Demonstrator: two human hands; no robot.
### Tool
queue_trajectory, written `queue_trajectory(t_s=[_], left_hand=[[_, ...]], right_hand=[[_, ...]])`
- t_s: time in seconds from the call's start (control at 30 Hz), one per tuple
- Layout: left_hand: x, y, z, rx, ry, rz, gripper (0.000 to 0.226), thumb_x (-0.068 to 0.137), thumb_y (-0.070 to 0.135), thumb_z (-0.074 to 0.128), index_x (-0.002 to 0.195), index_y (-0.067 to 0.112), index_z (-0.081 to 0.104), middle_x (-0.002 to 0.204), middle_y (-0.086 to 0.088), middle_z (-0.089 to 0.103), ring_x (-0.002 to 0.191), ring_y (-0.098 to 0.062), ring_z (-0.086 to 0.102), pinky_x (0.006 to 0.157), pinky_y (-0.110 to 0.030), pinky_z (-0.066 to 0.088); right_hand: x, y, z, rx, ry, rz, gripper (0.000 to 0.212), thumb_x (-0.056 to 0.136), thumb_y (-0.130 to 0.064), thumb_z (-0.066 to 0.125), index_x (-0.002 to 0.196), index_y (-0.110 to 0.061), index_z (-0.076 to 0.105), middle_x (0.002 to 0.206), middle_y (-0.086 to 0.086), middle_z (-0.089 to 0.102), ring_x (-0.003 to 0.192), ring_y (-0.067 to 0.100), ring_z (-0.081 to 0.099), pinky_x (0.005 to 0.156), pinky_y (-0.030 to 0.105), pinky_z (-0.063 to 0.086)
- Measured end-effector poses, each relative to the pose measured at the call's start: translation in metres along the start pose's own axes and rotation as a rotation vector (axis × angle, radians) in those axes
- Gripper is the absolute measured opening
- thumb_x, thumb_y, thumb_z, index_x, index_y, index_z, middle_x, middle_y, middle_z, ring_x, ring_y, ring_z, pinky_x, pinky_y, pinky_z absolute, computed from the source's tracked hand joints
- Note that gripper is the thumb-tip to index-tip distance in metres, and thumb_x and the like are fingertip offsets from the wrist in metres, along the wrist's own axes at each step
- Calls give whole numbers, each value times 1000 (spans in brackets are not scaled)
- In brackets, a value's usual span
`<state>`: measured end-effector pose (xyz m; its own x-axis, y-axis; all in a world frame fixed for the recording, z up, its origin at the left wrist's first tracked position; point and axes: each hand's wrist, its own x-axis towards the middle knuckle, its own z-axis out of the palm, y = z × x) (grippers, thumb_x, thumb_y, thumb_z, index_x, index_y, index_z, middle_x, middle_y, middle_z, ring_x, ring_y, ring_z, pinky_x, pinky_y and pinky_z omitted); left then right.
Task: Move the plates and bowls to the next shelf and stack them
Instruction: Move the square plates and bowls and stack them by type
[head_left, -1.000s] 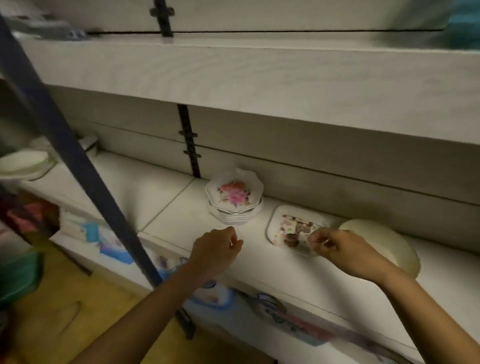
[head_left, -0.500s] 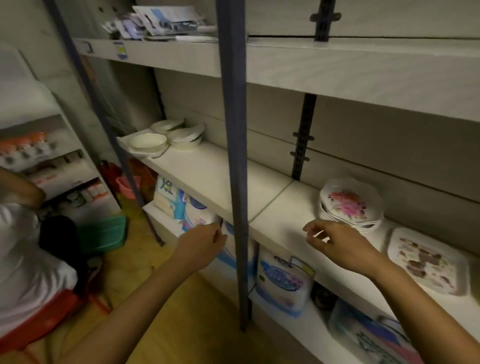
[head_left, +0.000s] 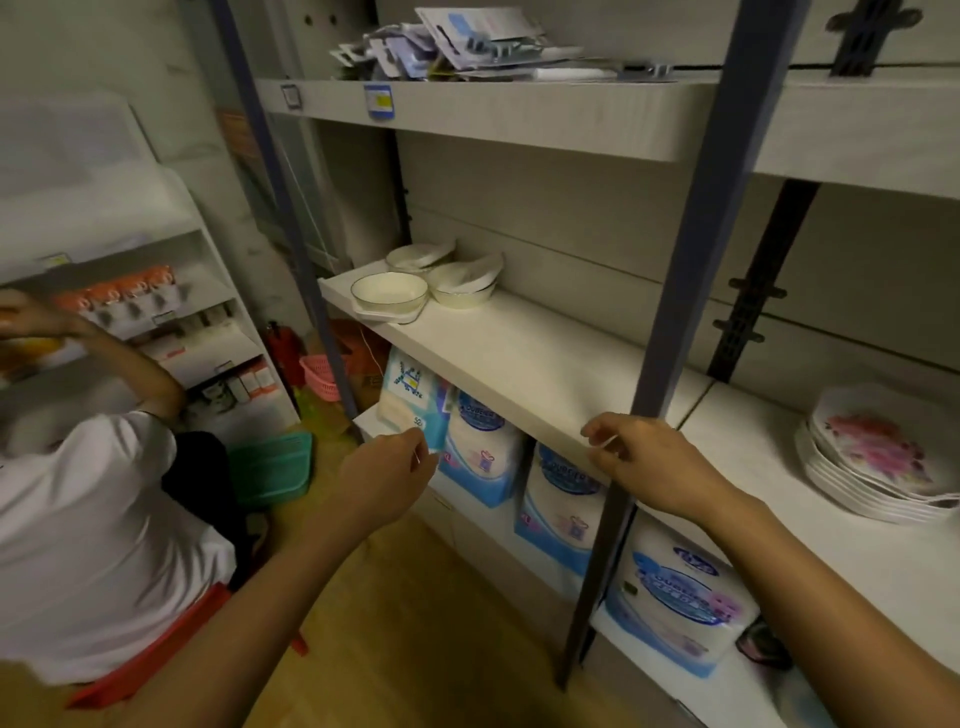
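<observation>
left hand (head_left: 382, 480): being held out in front of the lower shelf packs, fingers loosely curled, nothing being gripped.
right hand (head_left: 652, 462): being held at the near edge of the middle shelf (head_left: 519, 358), just beside the blue upright post (head_left: 675, 332); grip loosely half-closed, nothing being held. Contact with the shelf edge cannot be told.
bowls (head_left: 389, 296): being kept at the far left end of the middle shelf; one open bowl is sitting on a flat white dish, with two more pieces (head_left: 465, 283) just behind it, tilted or covered, details not being resolved.
floral plates (head_left: 878, 457): being kept stacked on the next shelf section to the right, well apart from both hands; pink flower print is showing on the top plate.
lower shelf: being filled with blue-and-white packs (head_left: 483, 457) standing side by side.
top shelf: loose packets and cards (head_left: 467, 44) are being left in a pile.
other person (head_left: 88, 519): being seen at the left in a white top, facing a white rack of small goods (head_left: 156, 322).
</observation>
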<state>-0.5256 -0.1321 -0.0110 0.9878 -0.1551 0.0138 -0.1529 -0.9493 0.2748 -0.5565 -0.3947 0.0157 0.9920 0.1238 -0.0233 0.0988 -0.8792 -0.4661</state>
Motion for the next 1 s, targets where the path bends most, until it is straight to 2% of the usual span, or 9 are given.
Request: queue_trajectory(t_s=[0.17,0.27,0.37,0.53,0.77,0.9,1.0], left_hand=[[42,-30,-6,-19,-2,-9,26,96,33,43,103,11,55,102,-8,66,80,-13,54,81,-31,53],[73,-49,-10,-21,6,-5,25,96,34,42,99,13,55,98,-7,66,82,-15,59,82,-32,55],[106,-66,-16,10,30,-13,21,95,36,44,90,18,53,86,-1,63,81,-19,64,80,-37,57],[172,-104,-36,50,30,-26,24,95,34,44,97,14,57,84,2,58,78,-16,61,77,-30,54],[255,-142,-55,74,36,-22,26,96,30,43,100,10,59,89,-2,57,80,-17,56,76,-30,49],[288,-158,-54,64,15,-7,25,96,29,41,102,11,58,83,2,54,76,-16,56,64,-23,46],[332,-186,-55,47,-14,-5,26,96,30,41,105,12,58,86,-1,60,79,-17,62,75,-30,54]], right_hand=[[49,-21,13,0,-18,0,31,93,-31,50,122,-23,54,123,-2,60,105,15,60,90,37,52],[85,-27,20,-12,-6,5,32,93,-31,49,123,-23,54,124,-2,60,105,15,59,90,35,51],[126,-31,27,-31,7,6,33,93,-31,48,125,-24,53,126,-3,59,108,15,58,90,31,49],[205,-45,33,-42,19,35,33,94,-33,46,125,-24,52,126,-3,58,108,17,57,90,33,49],[282,-54,40,-28,38,77,32,93,-34,47,123,-24,54,123,-3,60,106,18,58,87,33,50],[304,-53,45,-28,22,113,32,93,-34,47,122,-24,55,123,-4,60,104,18,59,87,33,50],[341,-60,59,-20,36,167,31,93,-34,48,121,-24,55,122,-4,61,105,18,59,87,34,50]])
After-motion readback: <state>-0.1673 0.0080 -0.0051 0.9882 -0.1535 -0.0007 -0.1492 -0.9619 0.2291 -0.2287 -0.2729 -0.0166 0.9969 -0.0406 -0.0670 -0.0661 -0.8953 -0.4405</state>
